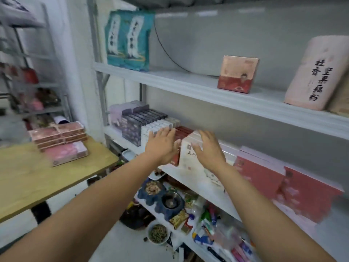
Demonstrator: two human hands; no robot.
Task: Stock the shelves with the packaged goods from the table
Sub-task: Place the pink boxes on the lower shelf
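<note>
Roughly midway, I would judge: the white metal middle shelf (pixel 113 132) carries a packed row, while the plywood table (pixel 37 176), well off to the left of the left hand (pixel 162 147), holds a string-tied bundle (pixel 58 134) of flat pink packs and a film-wrapped pink packet (pixel 66 151) close by it. Right of the right hand (pixel 207 150) lie broad, matt pink-and-red cartons (pixel 273 178). That hand rests flat, fingers straight, on a cream cardboard box (pixel 190 157) with printed lettering. The left hand, likewise flat and unclenched, seems to press slim red boxes (pixel 182 132) just beside it. Past its fingertips stand narrow white cartons (pixel 151 129), then dark ones (pixel 132 125). Neither hand grips anything.
</note>
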